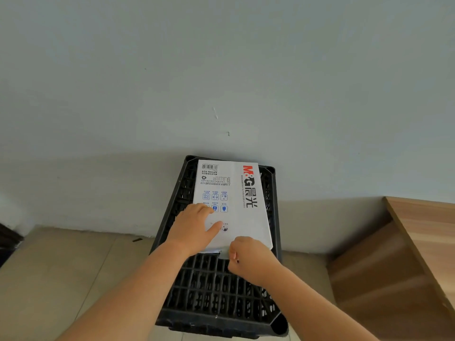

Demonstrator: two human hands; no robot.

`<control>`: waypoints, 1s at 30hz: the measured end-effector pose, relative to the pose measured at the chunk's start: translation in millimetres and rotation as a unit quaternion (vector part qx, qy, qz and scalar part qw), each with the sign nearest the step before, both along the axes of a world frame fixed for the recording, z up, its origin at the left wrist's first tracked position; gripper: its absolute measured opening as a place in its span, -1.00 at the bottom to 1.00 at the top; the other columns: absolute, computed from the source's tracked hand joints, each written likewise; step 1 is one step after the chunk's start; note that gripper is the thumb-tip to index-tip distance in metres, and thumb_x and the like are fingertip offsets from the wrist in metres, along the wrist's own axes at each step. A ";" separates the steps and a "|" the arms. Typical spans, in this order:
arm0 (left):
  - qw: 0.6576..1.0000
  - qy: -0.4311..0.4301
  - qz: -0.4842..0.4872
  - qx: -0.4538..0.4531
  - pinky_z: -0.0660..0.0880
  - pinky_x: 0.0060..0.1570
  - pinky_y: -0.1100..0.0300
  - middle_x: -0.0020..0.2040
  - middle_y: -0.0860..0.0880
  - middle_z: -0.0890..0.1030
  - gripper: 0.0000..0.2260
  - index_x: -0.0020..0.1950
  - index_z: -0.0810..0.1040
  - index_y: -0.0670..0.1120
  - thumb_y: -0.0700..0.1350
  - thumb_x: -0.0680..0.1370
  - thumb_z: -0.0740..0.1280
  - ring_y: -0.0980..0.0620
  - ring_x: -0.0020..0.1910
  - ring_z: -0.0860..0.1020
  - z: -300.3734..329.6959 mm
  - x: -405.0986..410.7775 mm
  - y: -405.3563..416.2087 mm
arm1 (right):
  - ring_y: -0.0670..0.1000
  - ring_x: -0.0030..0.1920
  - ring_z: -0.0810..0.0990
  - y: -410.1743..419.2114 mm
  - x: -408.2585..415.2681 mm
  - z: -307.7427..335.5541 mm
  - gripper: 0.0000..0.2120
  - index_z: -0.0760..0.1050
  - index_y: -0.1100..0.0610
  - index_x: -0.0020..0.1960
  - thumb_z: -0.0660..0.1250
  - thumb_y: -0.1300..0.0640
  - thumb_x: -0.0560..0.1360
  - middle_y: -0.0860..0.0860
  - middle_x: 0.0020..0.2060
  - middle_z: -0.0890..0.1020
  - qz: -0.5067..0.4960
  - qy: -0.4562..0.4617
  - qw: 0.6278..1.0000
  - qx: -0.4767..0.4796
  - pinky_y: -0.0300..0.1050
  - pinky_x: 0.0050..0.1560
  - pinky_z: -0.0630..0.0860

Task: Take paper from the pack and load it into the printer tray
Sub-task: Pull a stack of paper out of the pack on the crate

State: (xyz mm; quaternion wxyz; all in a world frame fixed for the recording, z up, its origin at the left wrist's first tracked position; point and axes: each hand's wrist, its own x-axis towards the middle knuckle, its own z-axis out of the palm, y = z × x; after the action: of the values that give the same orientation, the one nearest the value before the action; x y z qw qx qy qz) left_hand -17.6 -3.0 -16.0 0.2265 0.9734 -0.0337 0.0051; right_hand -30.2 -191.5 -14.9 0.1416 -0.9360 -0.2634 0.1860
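White paper pack (234,205), one, under two hands (194,227), on one crate (216,291).

Both bare forearms were extended forward; the left hand (194,226) was laid flat, fingers spread, while the right hand (248,258) was curled closed.

Left hand (194,226) flat on paper pack (234,205) atop black crate (216,291); right hand (247,258) pinches its near edge

Smooth white paper pack (234,205) on a black plastic lattice crate (216,291) — wood-grain cabinet (406,254) beside.
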 end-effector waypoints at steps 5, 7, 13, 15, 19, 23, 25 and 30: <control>1.000 -0.007 -0.014 0.012 0.32 0.33 0.09 0.31 0.06 0.45 -0.53 0.35 0.42 -0.04 0.20 0.55 0.21 0.07 0.33 0.34 -3.4 -5.6 -2.3 | 0.08 -0.14 0.56 -7.6 -22.5 -17.2 -0.76 0.58 0.18 -0.08 0.17 0.10 0.47 0.06 -0.15 0.62 0.060 -0.053 0.996 -0.030 -0.05 -0.05 0.54; 1.000 -0.012 -0.023 0.015 0.32 0.33 0.08 0.30 0.06 0.45 -0.53 0.34 0.43 -0.05 0.20 0.55 0.22 0.06 0.32 0.34 -6.5 -8.7 -4.4 | 0.08 -0.11 0.55 -11.6 -28.8 -23.2 -0.75 0.58 0.17 -0.05 0.18 0.08 0.48 0.06 -0.12 0.62 0.082 -0.069 0.993 -0.046 -0.06 0.02 0.50; 0.995 -0.001 -0.058 0.081 0.08 0.44 0.03 0.47 0.00 0.26 -0.45 0.41 0.36 -0.01 0.24 0.51 0.22 -0.01 0.47 0.14 -22.0 -16.5 -17.3 | 0.08 -0.09 0.53 -30.5 -32.7 -29.4 -0.74 0.57 0.17 -0.07 0.14 0.09 0.48 0.07 -0.11 0.61 0.116 -0.081 0.990 -0.023 -0.03 0.09 0.50; 0.992 0.008 -0.074 0.099 -0.07 0.47 0.01 0.54 -0.03 0.13 -0.41 0.45 0.30 0.01 0.27 0.49 0.23 -0.05 0.52 0.01 -29.3 -18.8 -21.6 | 0.04 -0.11 0.52 -39.7 -32.4 -26.6 -0.77 0.55 0.14 -0.10 0.15 0.09 0.47 0.03 -0.12 0.59 0.100 -0.059 0.993 0.024 -0.09 0.01 0.51; 0.988 0.050 -0.071 0.126 -0.28 0.48 -0.07 0.59 0.00 -0.12 -0.31 0.54 0.08 0.07 0.30 0.49 0.19 -0.08 0.54 -0.23 -41.7 -22.3 -26.4 | -0.06 -0.09 0.47 -59.8 -17.5 -19.4 -0.85 0.52 0.06 -0.04 0.25 0.05 0.44 -0.06 -0.09 0.53 -0.030 -0.154 0.977 0.143 -0.18 -0.10 0.50; 0.987 0.053 -0.061 0.137 -0.32 0.47 -0.06 0.59 -0.01 -0.14 -0.27 0.55 0.02 0.08 0.27 0.48 0.23 -0.07 0.54 -0.25 -46.1 -24.6 -28.9 | 0.01 0.31 0.32 -72.6 -1.3 -24.3 -0.51 0.35 -0.03 0.31 0.22 -0.17 0.43 -0.04 0.32 0.37 -0.093 -0.167 0.980 0.062 -0.04 0.32 0.34; 0.987 0.051 -0.062 0.142 -0.29 0.48 -0.08 0.59 -0.03 -0.12 -0.25 0.55 0.02 0.07 0.26 0.47 0.27 -0.08 0.54 -0.23 -46.1 -24.7 -29.1 | 0.06 0.41 0.23 -74.7 0.0 -30.0 -0.43 0.24 -0.07 0.39 0.20 -0.22 0.44 -0.02 0.43 0.24 -0.091 -0.162 0.983 0.017 0.06 0.41 0.26; 0.986 0.052 -0.059 0.145 -0.25 0.49 -0.11 0.59 -0.03 -0.13 -0.23 0.54 0.01 0.08 0.25 0.46 0.30 -0.08 0.54 -0.23 -45.6 -24.5 -30.5 | 0.13 0.46 0.18 -75.9 -2.6 -39.2 -0.39 0.17 -0.07 0.42 0.19 -0.26 0.45 0.03 0.49 0.17 -0.084 -0.180 0.980 -0.022 0.14 0.41 0.25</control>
State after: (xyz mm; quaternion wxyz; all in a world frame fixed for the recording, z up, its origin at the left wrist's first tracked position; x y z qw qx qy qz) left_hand -42.2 -33.5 -61.6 0.0842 0.9912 -0.0791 -0.0641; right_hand -32.8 -267.4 -54.0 0.0866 -0.9758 -0.2006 0.0080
